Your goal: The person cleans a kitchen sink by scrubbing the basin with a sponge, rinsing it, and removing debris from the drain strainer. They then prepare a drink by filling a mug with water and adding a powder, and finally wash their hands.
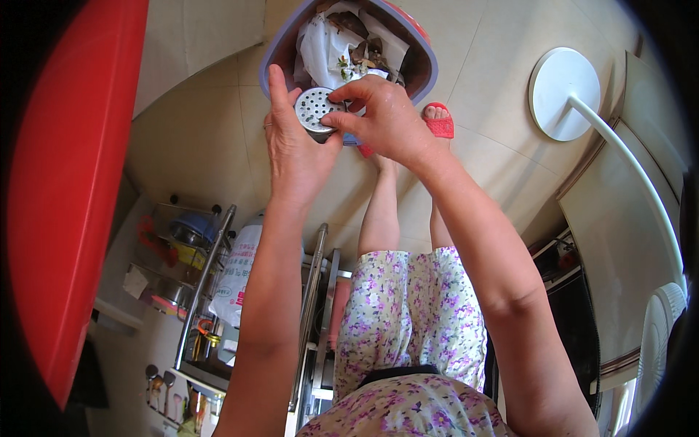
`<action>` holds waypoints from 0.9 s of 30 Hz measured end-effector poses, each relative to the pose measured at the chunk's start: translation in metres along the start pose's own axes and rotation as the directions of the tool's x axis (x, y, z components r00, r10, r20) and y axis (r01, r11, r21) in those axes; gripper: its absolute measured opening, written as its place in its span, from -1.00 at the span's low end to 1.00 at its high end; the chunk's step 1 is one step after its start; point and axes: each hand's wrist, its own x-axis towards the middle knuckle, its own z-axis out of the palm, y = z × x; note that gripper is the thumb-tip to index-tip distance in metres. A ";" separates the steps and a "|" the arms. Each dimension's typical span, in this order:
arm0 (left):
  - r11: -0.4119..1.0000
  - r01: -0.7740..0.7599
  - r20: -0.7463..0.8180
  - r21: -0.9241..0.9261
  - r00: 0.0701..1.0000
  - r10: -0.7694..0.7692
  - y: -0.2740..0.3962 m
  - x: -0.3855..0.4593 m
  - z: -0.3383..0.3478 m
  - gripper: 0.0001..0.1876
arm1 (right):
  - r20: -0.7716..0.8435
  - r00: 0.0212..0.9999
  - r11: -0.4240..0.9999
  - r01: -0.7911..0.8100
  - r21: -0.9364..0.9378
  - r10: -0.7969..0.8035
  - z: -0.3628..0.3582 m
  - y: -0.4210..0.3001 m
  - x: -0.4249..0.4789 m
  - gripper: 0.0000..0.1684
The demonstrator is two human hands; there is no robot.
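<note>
My left hand (292, 136) holds a round metal sink strainer (315, 105) with a perforated face turned up towards me. Dark bits cling around its holes. From the right, the thumb and index finger of my right hand (385, 117) touch this face, with a gap between their tips. Both hands are over the near side of a waste bin (431, 60) with a purple rim. Inside the bin lie a crumpled white plastic bag (319, 46) and food scraps (363, 57), some brown and some green.
A red panel (76, 180) runs down the left side. At lower left stands a metal rack (205, 284) with kitchenware and a printed white bag (240, 262). A white round-based stand (565, 93) is at right. My feet in red slippers (439, 120) are close to the bin.
</note>
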 end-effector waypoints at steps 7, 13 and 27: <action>1.000 -0.012 -0.007 -0.015 1.000 0.012 0.007 -0.002 -0.003 0.13 | -0.307 0.951 0.977 -0.110 -0.183 0.049 0.002 0.018 0.007 -0.84; 0.992 -0.100 -0.027 -0.074 0.995 0.098 0.001 -0.004 0.005 0.11 | -0.240 0.961 0.989 0.116 -0.092 -0.135 0.015 -0.001 -0.002 -0.79; -0.295 0.517 0.588 -0.804 0.765 -0.261 -0.026 0.002 -0.005 -0.67 | -0.218 0.976 0.977 0.040 0.212 0.007 0.000 0.007 -0.013 -0.84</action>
